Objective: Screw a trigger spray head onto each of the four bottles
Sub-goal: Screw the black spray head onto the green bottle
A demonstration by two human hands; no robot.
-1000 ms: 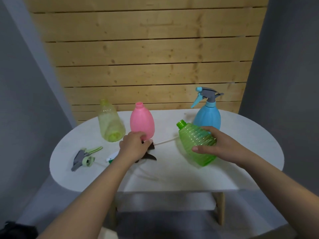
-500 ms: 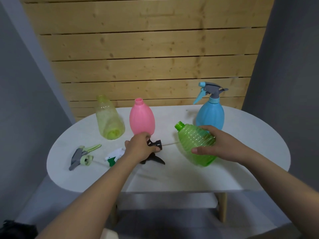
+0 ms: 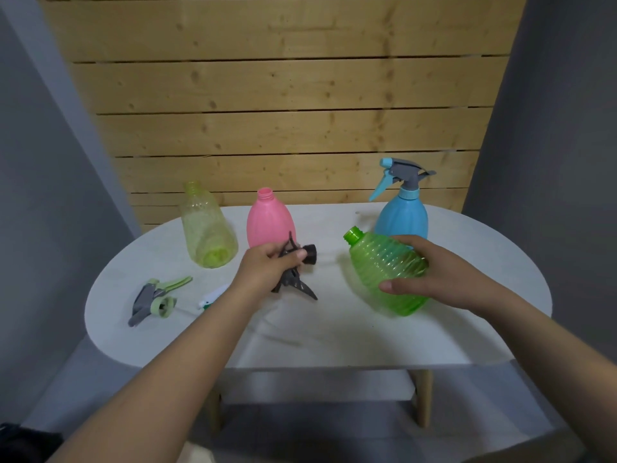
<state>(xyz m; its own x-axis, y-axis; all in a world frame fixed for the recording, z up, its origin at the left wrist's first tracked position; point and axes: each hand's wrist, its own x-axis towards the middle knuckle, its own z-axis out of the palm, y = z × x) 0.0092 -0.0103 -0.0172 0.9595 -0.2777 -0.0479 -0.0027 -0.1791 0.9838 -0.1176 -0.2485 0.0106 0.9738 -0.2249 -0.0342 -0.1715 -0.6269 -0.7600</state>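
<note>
My right hand [image 3: 430,275] grips a ribbed green bottle [image 3: 384,265], tilted with its open neck pointing up and left. A black trigger spray head [image 3: 295,269] is held in my left hand [image 3: 267,269] just above the table, its collar facing the green bottle. Behind it stands a pink bottle [image 3: 268,218] with no head. At the back left a clear yellow bottle [image 3: 207,228] is also open. The blue bottle [image 3: 402,215] at the back right wears a grey and blue spray head [image 3: 399,175]. A grey-green spray head [image 3: 155,297] and a white spray head [image 3: 212,295] lie on the table at the left.
The white oval table [image 3: 334,335] has wooden legs and stands against a wooden slat wall [image 3: 283,95]. Grey walls flank both sides.
My left hand has lifted the black spray head off the table and turned its collar toward the green bottle. The right hand keeps its hold on the bottle.
</note>
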